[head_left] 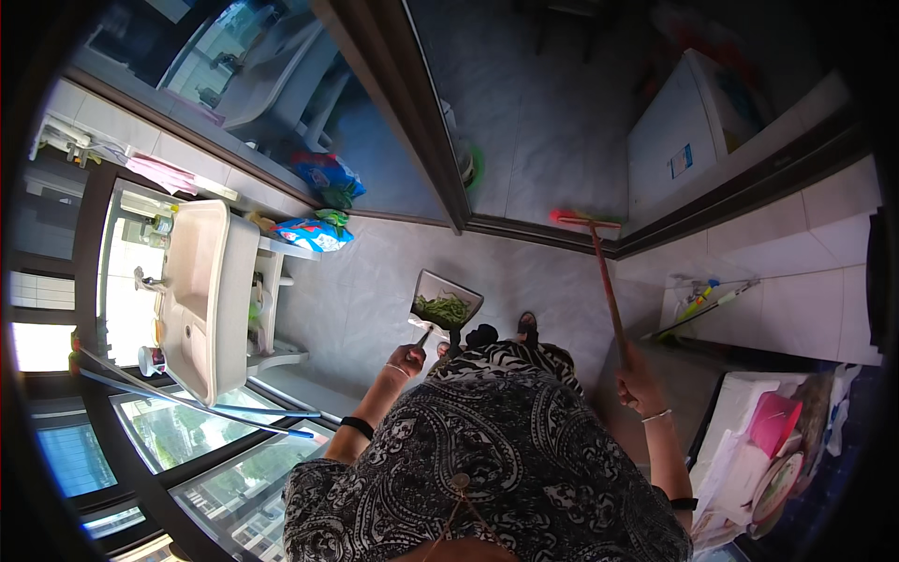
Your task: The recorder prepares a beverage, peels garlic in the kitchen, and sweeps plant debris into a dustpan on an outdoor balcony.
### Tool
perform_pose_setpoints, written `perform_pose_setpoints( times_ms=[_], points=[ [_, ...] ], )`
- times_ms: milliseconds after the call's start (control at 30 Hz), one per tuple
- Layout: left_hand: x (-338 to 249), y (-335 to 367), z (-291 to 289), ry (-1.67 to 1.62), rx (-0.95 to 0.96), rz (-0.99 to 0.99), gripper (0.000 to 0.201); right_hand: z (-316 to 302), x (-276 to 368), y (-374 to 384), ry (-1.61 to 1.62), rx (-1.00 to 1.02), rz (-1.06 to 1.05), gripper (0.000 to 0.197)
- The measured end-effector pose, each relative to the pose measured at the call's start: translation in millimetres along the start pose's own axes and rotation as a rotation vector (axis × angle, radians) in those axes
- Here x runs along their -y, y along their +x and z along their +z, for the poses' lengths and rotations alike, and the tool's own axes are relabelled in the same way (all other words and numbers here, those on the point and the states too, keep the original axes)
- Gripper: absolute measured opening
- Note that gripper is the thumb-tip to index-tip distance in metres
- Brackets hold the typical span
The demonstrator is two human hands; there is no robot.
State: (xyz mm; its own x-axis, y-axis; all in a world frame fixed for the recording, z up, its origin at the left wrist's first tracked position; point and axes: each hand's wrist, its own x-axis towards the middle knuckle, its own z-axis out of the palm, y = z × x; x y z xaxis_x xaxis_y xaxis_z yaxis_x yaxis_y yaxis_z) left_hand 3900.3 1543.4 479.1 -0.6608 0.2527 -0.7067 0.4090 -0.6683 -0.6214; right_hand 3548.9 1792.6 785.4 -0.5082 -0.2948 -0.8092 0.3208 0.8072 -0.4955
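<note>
My left hand (408,360) is closed round the dark handle of a dustpan (475,301) held just ahead of me, low over the grey floor. Green stalks or pods (441,307) lie heaped in the pan. In my right hand (641,382) is the reddish-brown stick of a broom (610,298). The stick reaches away from me to a narrow red head (587,221), which lies at the foot of the sliding glass door. Whether that head touches the door track is hard to tell.
At the left stands a washbasin (228,281) with a shelf below, near a blue bag (316,235). Blue poles (253,412) lean by the windows. Glass doors with a dark frame (393,103) run across the far side. A white box (729,403) and cleaning tools (700,300) are at the right.
</note>
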Motion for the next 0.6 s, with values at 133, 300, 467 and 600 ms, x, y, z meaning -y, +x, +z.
perform_pose_setpoints(
  times_ms=[133, 300, 467, 600],
  points=[
    [-9, 43, 35, -0.071, 0.216, -0.574, 0.023, -25, -28, 14, -0.01, -0.013, -0.011, 0.068],
    [-26, 109, 74, -0.097, 0.159, -0.108, 0.021, -34, -19, 74, 0.058, 0.094, -0.001, 0.066],
    [78, 110, 214, 0.113, 0.074, -0.073, 0.018, -56, 20, 189, -0.016, 0.095, -0.042, 0.07],
    [81, 108, 277, 0.07, 0.101, -0.145, 0.016, -60, 108, 261, 0.022, 0.181, -0.146, 0.064]
  ],
)
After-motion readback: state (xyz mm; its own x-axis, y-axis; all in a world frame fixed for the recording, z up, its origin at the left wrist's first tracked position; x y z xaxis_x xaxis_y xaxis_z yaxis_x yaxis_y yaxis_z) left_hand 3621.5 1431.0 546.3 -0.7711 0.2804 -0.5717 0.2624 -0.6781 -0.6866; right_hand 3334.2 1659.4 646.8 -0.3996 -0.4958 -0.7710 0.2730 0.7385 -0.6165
